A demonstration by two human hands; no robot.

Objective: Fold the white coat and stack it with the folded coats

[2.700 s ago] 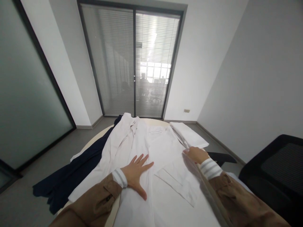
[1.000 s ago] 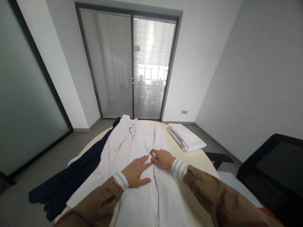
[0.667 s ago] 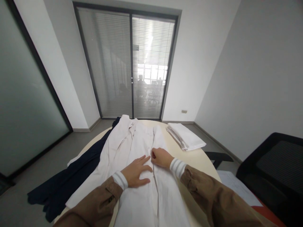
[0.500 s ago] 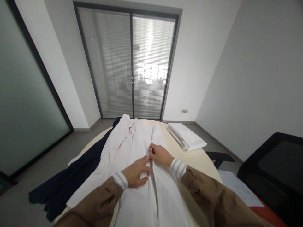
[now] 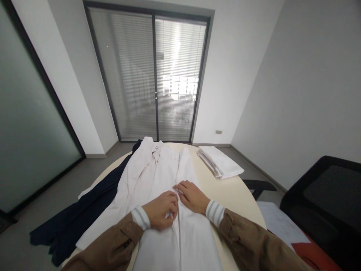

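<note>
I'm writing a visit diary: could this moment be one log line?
left fingers: curled at white garment, grip unclear; right fingers: on same garment; folded white cloth: on table, right; dark blue cloth: left, overhanging table edge

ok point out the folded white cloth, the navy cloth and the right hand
Folded white cloth (image 5: 222,161): head view, its top face.
Navy cloth (image 5: 84,210): head view, its middle stretch.
Right hand (image 5: 194,197): head view, back of the hand.

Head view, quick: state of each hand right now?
Left hand: fingers curled at the white garment; whether they pinch fabric cannot be told.
Right hand: fingers loosely bent on the same garment; grip cannot be told.
</note>
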